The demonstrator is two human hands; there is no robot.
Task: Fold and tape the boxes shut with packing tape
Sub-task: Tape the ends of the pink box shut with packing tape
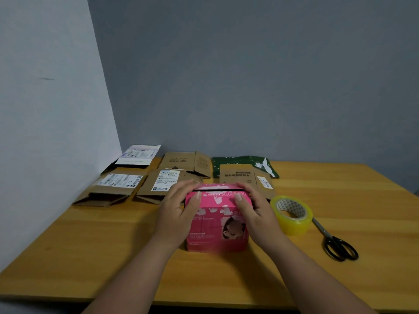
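A pink printed box [216, 225] stands upright in the middle of the wooden table [90, 245]. My left hand [179, 214] grips its left side, with the thumb lying on the top flap. My right hand [254, 211] grips the right side the same way. Both press the top flaps down, and a dark slit still shows between them. A roll of clear yellowish packing tape [292, 215] lies just right of the box, with black scissors [335, 241] beside it.
Several flattened brown cardboard boxes [118, 186] with shipping labels lie along the back left of the table. A flattened green box [244, 165] and another brown one [240, 175] lie behind the pink box. Walls close the left and back.
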